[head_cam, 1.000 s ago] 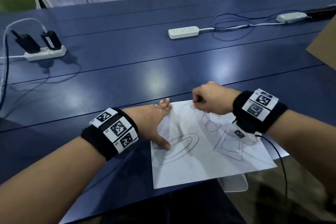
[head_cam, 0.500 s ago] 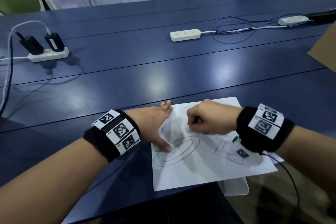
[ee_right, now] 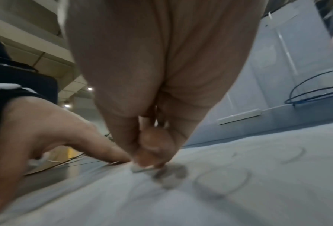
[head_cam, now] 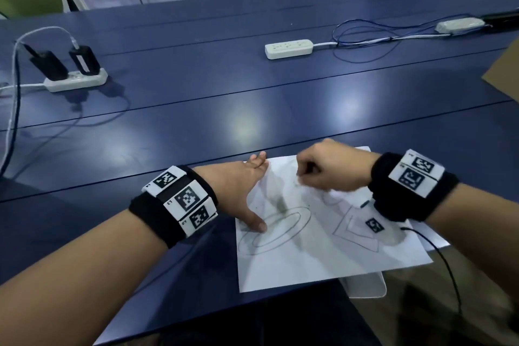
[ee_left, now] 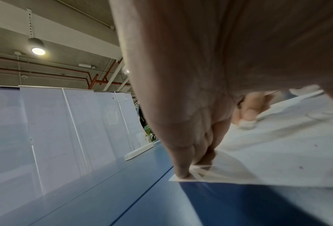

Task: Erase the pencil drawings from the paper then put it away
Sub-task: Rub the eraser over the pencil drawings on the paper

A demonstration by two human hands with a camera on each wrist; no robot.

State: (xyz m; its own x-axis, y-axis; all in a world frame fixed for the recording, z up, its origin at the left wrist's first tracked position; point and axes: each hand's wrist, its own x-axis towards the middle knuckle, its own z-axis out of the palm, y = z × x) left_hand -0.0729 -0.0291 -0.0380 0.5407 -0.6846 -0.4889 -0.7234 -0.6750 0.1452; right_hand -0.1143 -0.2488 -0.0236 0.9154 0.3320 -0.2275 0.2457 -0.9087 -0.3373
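Note:
A white paper (head_cam: 323, 255) with pencil ovals and a trapezoid lies at the near edge of the blue table (head_cam: 224, 109). My left hand (head_cam: 247, 188) lies flat with straight fingers on the sheet's left edge, thumb beside the oval drawing (head_cam: 275, 230). In the left wrist view its fingertips (ee_left: 183, 174) press the paper's corner. My right hand (head_cam: 328, 168) is curled over the sheet's upper middle. It pinches a small white eraser (ee_right: 141, 168) against the paper (ee_right: 219, 198), with grey smudges beside it. The eraser (ee_left: 246, 123) also shows in the left wrist view.
A white tray-like sheet (head_cam: 368, 286) sticks out under the paper's near right corner. Far off lie a power strip with two black adapters (head_cam: 75, 76), a second power strip (head_cam: 289, 48) with blue cables, and cardboard (head_cam: 505, 76) at the right edge.
My right hand has rubbed back and forth across the paper's upper part, first toward me and left, then back away. The left hand has stayed pressing the sheet.

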